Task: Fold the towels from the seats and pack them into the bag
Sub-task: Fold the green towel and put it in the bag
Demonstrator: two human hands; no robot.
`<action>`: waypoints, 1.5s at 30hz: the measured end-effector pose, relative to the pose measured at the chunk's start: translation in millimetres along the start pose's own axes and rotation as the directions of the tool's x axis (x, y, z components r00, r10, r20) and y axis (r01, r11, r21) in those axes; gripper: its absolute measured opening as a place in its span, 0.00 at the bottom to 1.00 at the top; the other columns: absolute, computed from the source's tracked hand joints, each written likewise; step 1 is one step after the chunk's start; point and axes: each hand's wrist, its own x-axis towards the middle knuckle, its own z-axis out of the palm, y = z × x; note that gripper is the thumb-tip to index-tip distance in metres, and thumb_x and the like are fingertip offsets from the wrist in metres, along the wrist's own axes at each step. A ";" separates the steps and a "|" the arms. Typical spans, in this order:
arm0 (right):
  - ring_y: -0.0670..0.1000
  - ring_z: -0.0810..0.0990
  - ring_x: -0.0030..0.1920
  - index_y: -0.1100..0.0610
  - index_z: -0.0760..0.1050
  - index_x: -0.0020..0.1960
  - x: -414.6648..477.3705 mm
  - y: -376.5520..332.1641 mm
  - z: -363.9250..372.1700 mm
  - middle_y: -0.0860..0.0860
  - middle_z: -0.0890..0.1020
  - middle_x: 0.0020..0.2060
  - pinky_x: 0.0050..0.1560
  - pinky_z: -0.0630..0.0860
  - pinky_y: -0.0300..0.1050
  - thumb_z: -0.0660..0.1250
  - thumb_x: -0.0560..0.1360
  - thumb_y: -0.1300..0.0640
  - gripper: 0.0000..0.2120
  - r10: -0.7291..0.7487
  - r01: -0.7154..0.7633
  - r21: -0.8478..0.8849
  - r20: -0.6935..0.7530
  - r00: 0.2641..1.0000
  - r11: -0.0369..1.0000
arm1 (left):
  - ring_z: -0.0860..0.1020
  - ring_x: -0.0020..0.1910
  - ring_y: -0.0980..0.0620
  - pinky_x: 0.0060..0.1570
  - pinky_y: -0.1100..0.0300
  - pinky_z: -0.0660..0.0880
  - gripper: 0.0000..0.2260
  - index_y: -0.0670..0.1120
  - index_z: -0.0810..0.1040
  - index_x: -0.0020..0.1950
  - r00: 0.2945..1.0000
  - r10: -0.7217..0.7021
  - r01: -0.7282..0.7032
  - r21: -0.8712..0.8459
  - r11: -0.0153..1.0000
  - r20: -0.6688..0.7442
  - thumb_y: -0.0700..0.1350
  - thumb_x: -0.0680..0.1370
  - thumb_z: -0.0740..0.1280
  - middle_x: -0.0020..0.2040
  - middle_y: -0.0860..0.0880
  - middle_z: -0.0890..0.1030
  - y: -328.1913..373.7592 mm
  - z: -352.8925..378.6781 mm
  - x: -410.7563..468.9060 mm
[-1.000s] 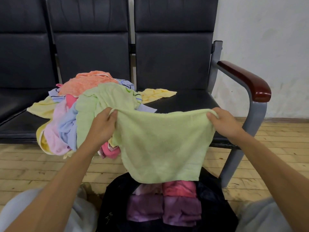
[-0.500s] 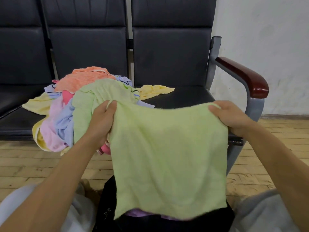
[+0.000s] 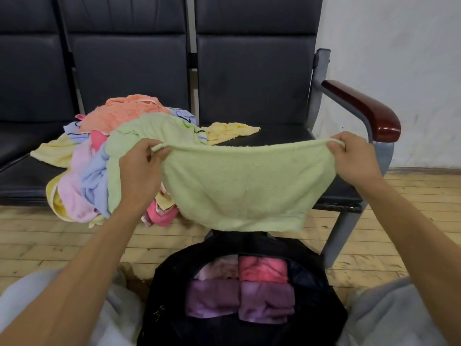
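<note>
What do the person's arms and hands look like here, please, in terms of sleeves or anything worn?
Both forearms are bare up to the bottom edge of the picture, with no sleeve in view. The left hand and the right hand wear no gloves, and no ring, watch or bracelet shows on the fingers or wrists. Light grey cloth shows below each arm, probably trousers.

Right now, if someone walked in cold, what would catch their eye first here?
The light green towel stretched between the left hand and right hand, hanging in mid-frame above the open black bag. Next, the bright heap of towels on the black seats at left. Then the folded pink and purple towels packed in the bag.
</note>
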 end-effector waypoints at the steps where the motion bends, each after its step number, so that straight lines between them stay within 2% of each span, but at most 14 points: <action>1: 0.52 0.74 0.50 0.62 0.77 0.58 -0.4 -0.9 -0.1 0.58 0.81 0.53 0.50 0.67 0.44 0.59 0.83 0.56 0.12 -0.001 0.001 -0.002 -0.010 1.000 1.000 | 0.75 0.42 0.51 0.43 0.63 0.71 0.05 0.45 0.79 0.51 1.000 -0.007 0.007 -0.010 1.000 -0.006 0.45 0.78 0.69 0.42 0.48 0.80 -0.6 0.0 0.4; 4: 0.49 0.73 0.49 0.62 0.78 0.58 -2.2 -2.3 -2.1 0.57 0.81 0.53 0.50 0.66 0.42 0.60 0.82 0.55 0.13 -0.023 0.022 -0.027 -0.037 0.999 0.999 | 0.76 0.41 0.48 0.45 0.53 0.71 0.05 0.44 0.80 0.50 1.000 0.007 -0.007 0.018 1.000 -0.006 0.45 0.79 0.67 0.42 0.45 0.82 -3.1 -0.8 1.1; 8: 0.48 0.74 0.46 0.61 0.81 0.56 -5.0 -2.3 -4.5 0.56 0.83 0.50 0.50 0.64 0.38 0.63 0.81 0.54 0.13 -0.052 0.049 -0.063 -0.046 0.998 0.997 | 0.74 0.44 0.52 0.43 0.62 0.63 0.08 0.40 0.82 0.52 0.996 0.086 -0.084 0.090 0.992 -0.021 0.43 0.79 0.66 0.44 0.49 0.81 -4.5 -2.0 1.4; 12: 0.48 0.76 0.45 0.60 0.82 0.57 -6.5 0.1 -3.0 0.54 0.84 0.49 0.50 0.71 0.41 0.68 0.78 0.51 0.14 -0.010 0.005 -0.095 -0.050 0.999 0.995 | 0.71 0.45 0.52 0.45 0.62 0.61 0.09 0.40 0.83 0.53 0.995 0.097 -0.091 0.152 0.984 -0.031 0.44 0.79 0.67 0.46 0.43 0.80 -6.0 -2.8 4.0; 17: 0.48 0.77 0.40 0.56 0.82 0.48 -6.4 1.7 -5.2 0.50 0.81 0.41 0.45 0.73 0.42 0.75 0.71 0.51 0.11 0.114 -0.115 -0.047 -0.024 0.993 0.992 | 0.73 0.37 0.62 0.45 0.64 0.70 0.06 0.44 0.81 0.52 0.999 -0.027 0.027 -0.018 0.999 -0.037 0.42 0.77 0.69 0.38 0.57 0.76 -8.7 1.0 4.1; 20: 0.43 0.76 0.36 0.55 0.79 0.44 -8.9 3.9 -5.2 0.50 0.81 0.40 0.43 0.73 0.39 0.76 0.70 0.52 0.09 0.172 -0.171 0.038 -0.033 0.985 0.985 | 0.74 0.36 0.58 0.45 0.58 0.72 0.03 0.44 0.80 0.49 1.000 -0.021 0.021 -0.054 0.998 -0.011 0.42 0.77 0.68 0.37 0.58 0.76 -6.5 3.8 -0.4; 24: 0.45 0.78 0.32 0.58 0.80 0.47 -13.1 8.2 -7.4 0.50 0.80 0.35 0.30 0.77 0.34 0.74 0.73 0.55 0.07 0.246 -0.231 0.230 -0.038 0.969 0.945 | 0.76 0.22 0.56 0.27 0.62 0.72 0.03 0.43 0.76 0.49 0.997 -0.077 0.079 -0.107 0.991 0.022 0.42 0.80 0.65 0.43 0.53 0.77 1.9 9.2 -4.9; 26: 0.47 0.80 0.31 0.59 0.79 0.50 -13.2 10.2 -7.1 0.52 0.80 0.38 0.31 0.79 0.34 0.70 0.77 0.56 0.06 0.269 -0.246 0.287 -0.044 0.962 0.926 | 0.78 0.22 0.52 0.23 0.58 0.73 0.03 0.43 0.73 0.51 0.984 -0.156 0.169 -0.200 0.965 0.081 0.42 0.82 0.62 0.50 0.46 0.76 5.5 14.6 -1.2; 29: 0.50 0.83 0.32 0.57 0.76 0.53 -8.1 11.7 -6.4 0.52 0.79 0.45 0.37 0.83 0.42 0.64 0.80 0.55 0.06 0.289 -0.250 0.338 -0.070 0.955 0.907 | 0.82 0.27 0.48 0.26 0.59 0.77 0.04 0.43 0.72 0.54 0.958 -0.234 0.278 -0.322 0.905 0.169 0.42 0.83 0.60 0.57 0.42 0.74 15.4 26.4 9.7; 32: 0.51 0.84 0.34 0.56 0.73 0.52 6.8 12.1 -8.7 0.52 0.80 0.44 0.42 0.83 0.49 0.60 0.83 0.55 0.06 0.273 -0.221 0.311 -0.136 0.952 0.924 | 0.84 0.32 0.48 0.31 0.60 0.80 0.05 0.42 0.72 0.56 0.941 -0.240 0.315 -0.353 0.881 0.240 0.43 0.83 0.59 0.59 0.40 0.75 28.0 42.2 25.7; 35: 0.51 0.84 0.36 0.55 0.70 0.52 29.2 16.4 -12.3 0.54 0.80 0.44 0.45 0.83 0.54 0.57 0.83 0.55 0.06 0.232 -0.176 0.252 -0.216 0.948 0.952 | 0.84 0.34 0.49 0.35 0.59 0.82 0.05 0.41 0.71 0.54 0.926 -0.217 0.321 -0.340 0.884 0.309 0.42 0.84 0.57 0.50 0.42 0.76 37.1 61.3 44.9; 39: 0.54 0.81 0.43 0.58 0.72 0.56 57.8 27.0 -6.9 0.54 0.78 0.48 0.49 0.80 0.52 0.55 0.84 0.55 0.10 0.190 -0.157 0.139 -0.271 0.944 0.978 | 0.84 0.34 0.51 0.37 0.61 0.82 0.09 0.45 0.67 0.44 0.912 -0.171 0.301 -0.326 0.896 0.372 0.39 0.84 0.56 0.39 0.48 0.71 40.8 93.5 69.7; 42: 0.56 0.79 0.49 0.61 0.73 0.58 81.0 39.1 7.5 0.56 0.79 0.48 0.54 0.77 0.53 0.56 0.83 0.55 0.12 0.192 -0.171 0.099 -0.282 0.940 0.980 | 0.84 0.40 0.49 0.39 0.62 0.81 0.06 0.44 0.68 0.47 0.902 -0.152 0.283 -0.288 0.915 0.403 0.40 0.84 0.57 0.43 0.44 0.77 31.0 118.9 87.0; 45: 0.57 0.77 0.49 0.63 0.74 0.58 102.4 48.3 25.0 0.57 0.78 0.49 0.54 0.76 0.55 0.57 0.83 0.57 0.11 0.244 -0.208 0.157 -0.263 0.933 0.965 | 0.84 0.46 0.48 0.48 0.56 0.81 0.06 0.45 0.70 0.47 0.905 -0.147 0.275 -0.286 0.918 0.398 0.40 0.84 0.57 0.51 0.40 0.79 19.4 141.1 103.3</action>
